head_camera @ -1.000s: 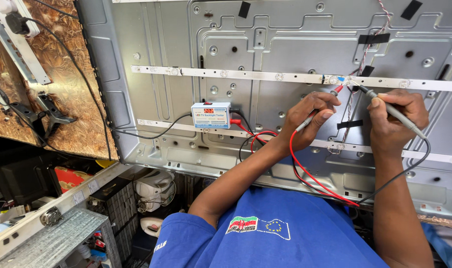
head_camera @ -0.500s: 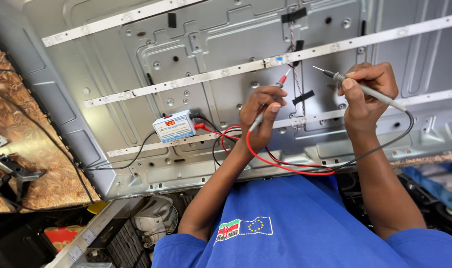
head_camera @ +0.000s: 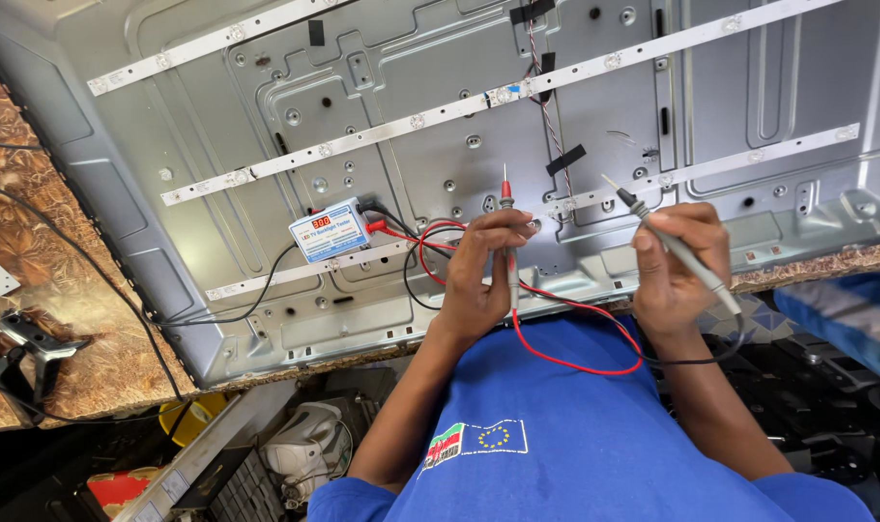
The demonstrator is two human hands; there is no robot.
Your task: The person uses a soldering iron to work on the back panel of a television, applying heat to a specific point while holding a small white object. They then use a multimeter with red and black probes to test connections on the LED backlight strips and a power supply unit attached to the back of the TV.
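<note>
My left hand [head_camera: 480, 275] grips a red test probe [head_camera: 508, 246] upright, its tip just below an LED strip [head_camera: 652, 179] on the grey metal back panel [head_camera: 411, 164]. Held in my right hand [head_camera: 681, 261] is a grey probe [head_camera: 664, 235], slanted up to the left, with its tip close to the same strip. Red and black leads [head_camera: 565, 353] loop from the probes across my blue shirt to a small blue-white tester box [head_camera: 329, 230] with a red display, which sits on the panel left of my hands.
Two more LED strips [head_camera: 362, 140] cross the panel diagonally. The panel lies on a brown patterned surface [head_camera: 34, 242]. A dark metal stand [head_camera: 29, 348] is at the left. Below the edge are a yellow tub [head_camera: 190, 418], a white object [head_camera: 309, 445] and clutter.
The view has tilted and moved closer. Both hands have drawn back from the upper strip toward my body, and the probes now point at a lower strip. The tester box has not moved.
</note>
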